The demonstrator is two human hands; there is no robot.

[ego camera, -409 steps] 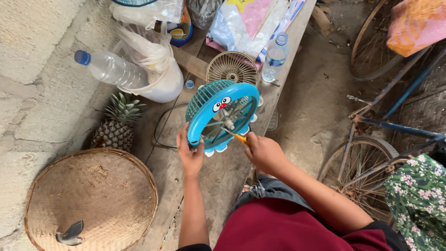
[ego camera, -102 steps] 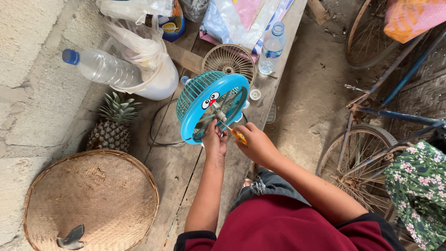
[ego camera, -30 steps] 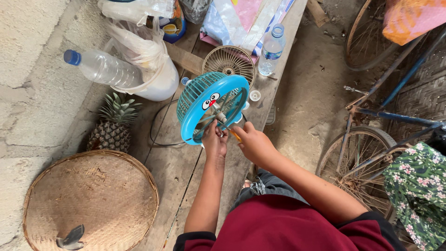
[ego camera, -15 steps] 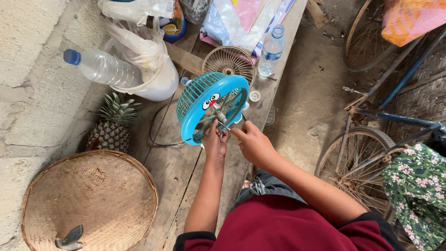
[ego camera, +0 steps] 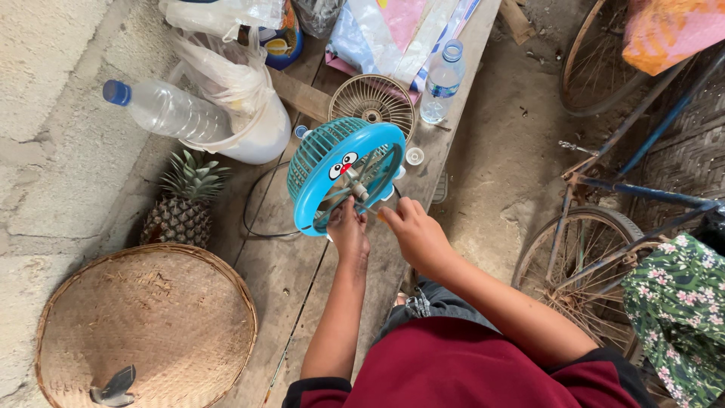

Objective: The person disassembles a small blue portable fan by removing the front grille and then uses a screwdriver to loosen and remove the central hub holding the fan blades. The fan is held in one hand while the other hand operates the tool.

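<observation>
A small blue electric fan [ego camera: 332, 170] with a cartoon face stands tilted on the wooden bench, its front grille off. My left hand [ego camera: 349, 230] grips the lower rim of the fan body. My right hand [ego camera: 414, 236] pinches a yellow-handled screwdriver [ego camera: 371, 213] whose tip reaches toward the fan's central shaft. A tan fan grille [ego camera: 372, 102] lies flat just behind the fan, and a small white cap [ego camera: 414, 156] sits to the fan's right.
A pineapple [ego camera: 181, 200] and a round woven tray [ego camera: 143, 325] sit at left. A lying plastic bottle [ego camera: 170, 112], a white bag [ego camera: 242, 113] and an upright bottle [ego camera: 440, 83] crowd the bench's far end. A bicycle [ego camera: 604, 204] stands at right. Black cable [ego camera: 257, 219] loops by the fan.
Earlier my left hand held the fan's left rim; it has since moved under the fan's centre. Over the last second my right hand shifted only slightly at the shaft.
</observation>
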